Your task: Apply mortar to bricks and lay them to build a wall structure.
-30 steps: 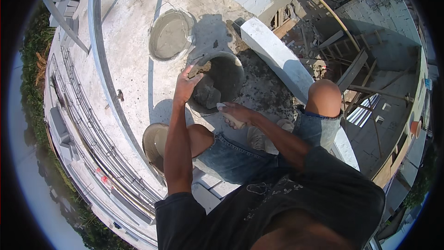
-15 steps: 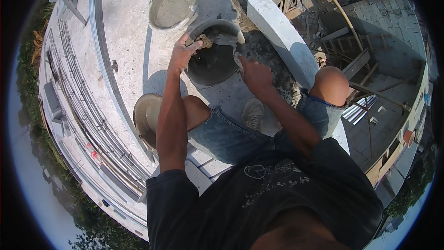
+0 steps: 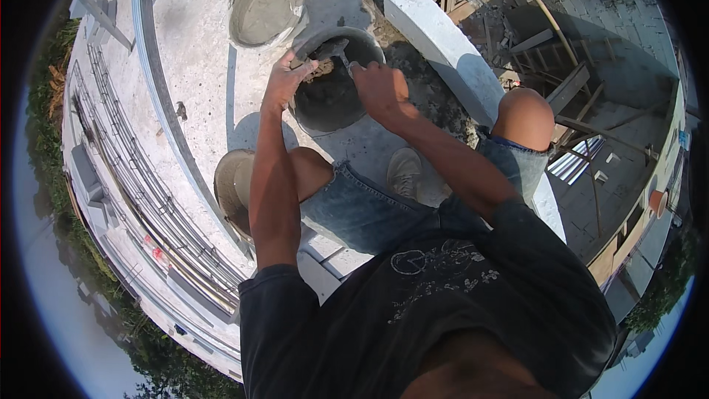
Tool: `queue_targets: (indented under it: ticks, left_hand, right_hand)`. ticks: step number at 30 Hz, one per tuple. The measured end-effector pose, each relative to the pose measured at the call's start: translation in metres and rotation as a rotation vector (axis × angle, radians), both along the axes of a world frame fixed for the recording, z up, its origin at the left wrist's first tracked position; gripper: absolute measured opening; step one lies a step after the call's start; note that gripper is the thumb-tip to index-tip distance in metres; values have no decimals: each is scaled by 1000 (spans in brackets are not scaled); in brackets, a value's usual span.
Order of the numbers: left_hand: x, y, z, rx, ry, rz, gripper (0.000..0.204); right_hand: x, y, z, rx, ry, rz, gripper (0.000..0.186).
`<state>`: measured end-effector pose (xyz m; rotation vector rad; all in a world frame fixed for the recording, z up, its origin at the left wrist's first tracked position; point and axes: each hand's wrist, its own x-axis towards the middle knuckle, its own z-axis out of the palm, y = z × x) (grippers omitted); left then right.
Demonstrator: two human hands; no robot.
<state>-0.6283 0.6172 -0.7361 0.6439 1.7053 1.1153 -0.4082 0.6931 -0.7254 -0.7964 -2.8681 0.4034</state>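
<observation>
My left hand point(image 3: 282, 85) grips the left rim of a dark round bucket point(image 3: 331, 122), with the thumb over its inner side. A brown, crumbly lump of mortar point(image 3: 319, 72) lies right by the thumb; whether the thumb touches it is unclear. Dark grey mix covers part of the bucket's inside. In my right hand point(image 3: 382, 90) is a trowel point(image 3: 336, 49), its handle mostly hidden by my fingers. The metal blade reaches over the bucket's interior, close to the lump. The bucket stands on the concrete between my knees and beyond my shoe.
A second bucket point(image 3: 268, 9) of grey liquid or mix stands beyond, to the left. Another mortar-crusted bucket point(image 3: 235, 185) is beside my left knee. A pale block wall point(image 3: 443, 48) runs along the right, above a lower area with timber. Rebar point(image 3: 140, 148) lies at left.
My right hand has moved left, bringing the trowel from the bucket's right rim over its inside to the lump. My left hand stays at the rim. The view has shifted slightly.
</observation>
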Motion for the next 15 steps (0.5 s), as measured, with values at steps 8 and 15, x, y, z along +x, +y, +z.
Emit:
queue_targets:
  ticks: [8, 15]
  left_hand:
    - [2, -7, 2, 76, 56, 42, 52]
    - [3, 3, -6, 91, 64, 31, 48]
  right_hand:
    - [37, -42, -12, 157, -67, 267, 26]
    - [0, 14, -2, 21, -137, 126, 35]
